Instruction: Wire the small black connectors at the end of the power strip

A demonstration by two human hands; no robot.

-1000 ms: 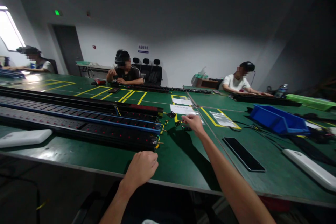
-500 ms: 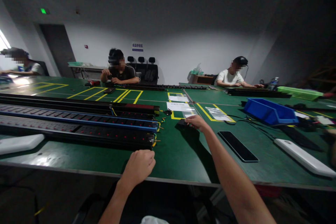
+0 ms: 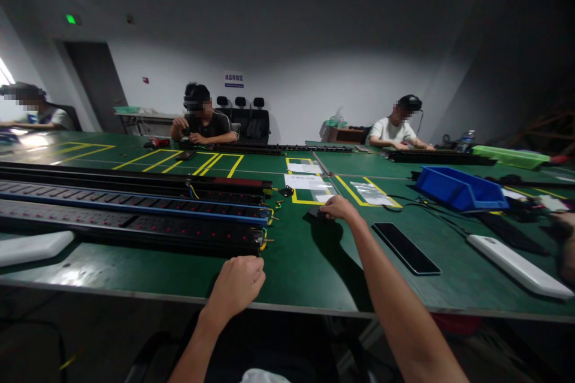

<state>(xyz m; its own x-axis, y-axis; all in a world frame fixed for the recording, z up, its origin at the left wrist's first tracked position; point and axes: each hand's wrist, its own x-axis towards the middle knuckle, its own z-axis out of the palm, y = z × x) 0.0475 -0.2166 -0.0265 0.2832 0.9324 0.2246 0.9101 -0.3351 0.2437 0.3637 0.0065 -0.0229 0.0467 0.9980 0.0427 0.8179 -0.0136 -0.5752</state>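
Note:
My right hand point(image 3: 339, 207) reaches far out over the green table point(image 3: 305, 263), fingers curled down on a small black part point(image 3: 315, 212). Whether it grips the part or only touches it is unclear. My left hand point(image 3: 237, 283) rests as a closed fist at the table's near edge, just in front of the end of the long black power strips point(image 3: 135, 215). Yellow wire ends point(image 3: 265, 240) stick out of the strips close to that fist. Another small black part point(image 3: 286, 191) lies farther out, by white paper sheets point(image 3: 305, 181).
A black phone point(image 3: 405, 247) lies right of my right arm, with a white slab point(image 3: 518, 265) beyond it and another point(image 3: 31, 247) at far left. A blue bin point(image 3: 460, 190) and green tray point(image 3: 512, 157) stand at the right. Three people sit across the table.
My right hand has drawn slightly back toward me and settled on the small black part. The view has shifted a little to the right. The left fist has stayed put.

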